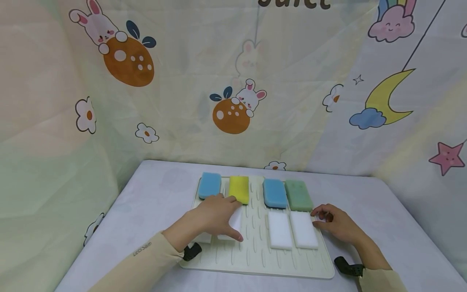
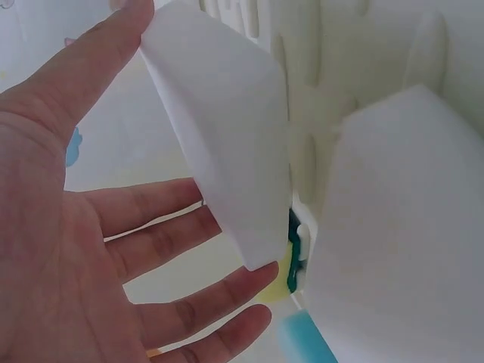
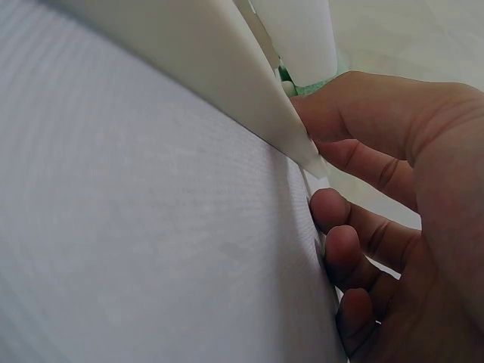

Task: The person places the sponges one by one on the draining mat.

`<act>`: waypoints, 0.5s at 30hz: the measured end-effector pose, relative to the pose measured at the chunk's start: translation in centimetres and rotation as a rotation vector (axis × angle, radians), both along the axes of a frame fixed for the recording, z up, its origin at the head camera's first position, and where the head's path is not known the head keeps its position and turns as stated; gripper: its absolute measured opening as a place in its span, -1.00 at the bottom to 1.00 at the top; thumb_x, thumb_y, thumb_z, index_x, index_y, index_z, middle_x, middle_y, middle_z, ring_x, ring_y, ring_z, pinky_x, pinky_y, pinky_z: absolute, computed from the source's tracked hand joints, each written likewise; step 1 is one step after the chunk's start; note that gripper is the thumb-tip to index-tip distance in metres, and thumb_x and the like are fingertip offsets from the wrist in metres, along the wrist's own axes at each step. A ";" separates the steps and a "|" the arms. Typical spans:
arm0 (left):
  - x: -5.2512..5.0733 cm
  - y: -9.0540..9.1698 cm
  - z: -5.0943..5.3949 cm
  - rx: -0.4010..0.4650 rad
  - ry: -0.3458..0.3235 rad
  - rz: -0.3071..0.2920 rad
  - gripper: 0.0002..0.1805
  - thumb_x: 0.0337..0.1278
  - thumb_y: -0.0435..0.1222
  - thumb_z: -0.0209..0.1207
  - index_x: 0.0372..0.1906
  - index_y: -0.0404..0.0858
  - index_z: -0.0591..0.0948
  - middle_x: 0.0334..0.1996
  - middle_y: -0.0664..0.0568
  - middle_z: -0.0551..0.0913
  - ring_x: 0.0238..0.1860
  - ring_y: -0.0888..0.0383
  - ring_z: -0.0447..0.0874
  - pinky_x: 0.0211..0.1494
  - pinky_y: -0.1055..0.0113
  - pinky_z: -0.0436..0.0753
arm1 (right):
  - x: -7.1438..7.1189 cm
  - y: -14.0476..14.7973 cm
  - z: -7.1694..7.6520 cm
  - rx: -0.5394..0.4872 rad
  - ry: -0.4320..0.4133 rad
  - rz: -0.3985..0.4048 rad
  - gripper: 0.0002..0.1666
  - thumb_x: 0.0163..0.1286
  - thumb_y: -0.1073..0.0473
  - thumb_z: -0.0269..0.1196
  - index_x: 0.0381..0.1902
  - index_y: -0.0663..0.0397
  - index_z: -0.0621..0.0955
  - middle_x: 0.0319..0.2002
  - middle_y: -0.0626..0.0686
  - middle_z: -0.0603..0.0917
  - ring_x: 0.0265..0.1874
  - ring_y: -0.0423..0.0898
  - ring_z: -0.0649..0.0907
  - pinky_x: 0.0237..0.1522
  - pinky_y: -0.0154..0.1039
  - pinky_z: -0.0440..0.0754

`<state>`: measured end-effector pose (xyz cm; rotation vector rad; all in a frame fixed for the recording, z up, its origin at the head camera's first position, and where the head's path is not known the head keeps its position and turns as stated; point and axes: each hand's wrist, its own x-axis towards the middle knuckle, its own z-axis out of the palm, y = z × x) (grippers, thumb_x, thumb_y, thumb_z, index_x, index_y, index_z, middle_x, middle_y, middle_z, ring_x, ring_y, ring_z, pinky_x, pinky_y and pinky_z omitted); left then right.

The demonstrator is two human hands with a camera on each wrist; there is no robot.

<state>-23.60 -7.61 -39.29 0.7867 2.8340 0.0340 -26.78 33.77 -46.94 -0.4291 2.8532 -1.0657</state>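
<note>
My left hand (image 1: 215, 217) spans a white sponge block (image 1: 235, 222) lying on an off-white ribbed mat (image 1: 255, 259). In the left wrist view, the thumb touches one end of that block (image 2: 227, 121); the fairly straight, spread fingers (image 2: 215, 295) reach its far end. Another white block (image 1: 203, 238) lies partly under the left wrist. At the mat's right edge, my right hand (image 1: 337, 225) pinches the rim (image 3: 280, 121) between thumb and index finger, the other fingers curled below. Beside it lie two more white blocks, the outer (image 1: 304, 230) and the inner (image 1: 280, 230).
Along the mat's far side sit a blue sponge (image 1: 209, 185), a yellow sponge (image 1: 238, 188), a second blue sponge (image 1: 275, 193) and a green sponge (image 1: 298, 195). The mat lies on a white-covered table (image 1: 168, 178). A printed curtain (image 1: 182, 101) hangs behind and at the sides.
</note>
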 end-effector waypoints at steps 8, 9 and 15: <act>0.0 0.5 -0.3 -0.010 0.009 0.000 0.14 -0.20 0.55 0.30 0.48 -0.03 0.46 0.36 0.09 0.55 0.12 -0.03 0.61 0.17 0.06 0.64 | 0.0 0.1 0.0 -0.010 0.004 0.009 -0.73 0.32 0.10 0.46 -0.06 -0.02 0.69 -0.23 0.02 0.58 -0.35 -0.24 0.43 -0.33 -0.32 0.39; -0.1 0.5 -0.3 -0.012 0.010 -0.001 0.15 -0.20 0.55 0.30 0.48 -0.03 0.46 0.36 0.09 0.55 0.12 -0.03 0.61 0.17 0.05 0.63 | 0.0 0.1 0.0 -0.013 0.004 0.010 -0.73 0.32 0.10 0.46 -0.06 -0.02 0.69 -0.23 0.03 0.58 -0.35 -0.24 0.43 -0.34 -0.32 0.40; 0.1 0.8 -0.6 -0.015 0.021 0.005 0.15 -0.20 0.56 0.29 0.49 -0.02 0.46 0.38 0.09 0.54 0.14 -0.02 0.60 0.18 0.05 0.63 | 0.0 0.1 0.0 -0.015 0.006 0.009 -0.73 0.32 0.11 0.46 -0.06 -0.01 0.69 -0.24 0.03 0.58 -0.36 -0.24 0.43 -0.34 -0.32 0.39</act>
